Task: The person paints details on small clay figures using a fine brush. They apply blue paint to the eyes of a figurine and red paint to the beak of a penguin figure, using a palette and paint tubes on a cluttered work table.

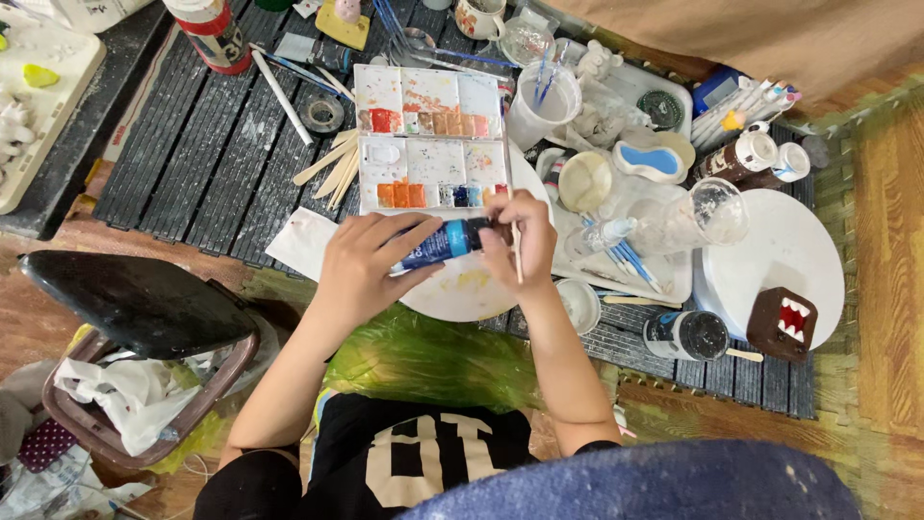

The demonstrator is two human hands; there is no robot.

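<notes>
A: Blue tube (445, 242) is over the white plate (452, 294), left hand (361, 265) fingers clamped round its body. Right hand (518, 236) fingers pinch the cap end, a thin brush (513, 223) tucked in too.

B: Cap off?

A: Can't tell, fingers cover it. No blue on the plate, only yellowish smears. Palette (430, 140) just beyond is well used, so mixing looks underway, blue not out yet.

The person is wearing a black short-sleeved shirt (414, 453) bearing large cream block characters across the front. The sleeves are ending at the upper arm, leaving both forearms bare. Both hands, left (366, 265) and right (520, 236), are showing no gloves, rings or watch. A blue-grey fabric (654, 486) is covering the lower edge of view.
</notes>
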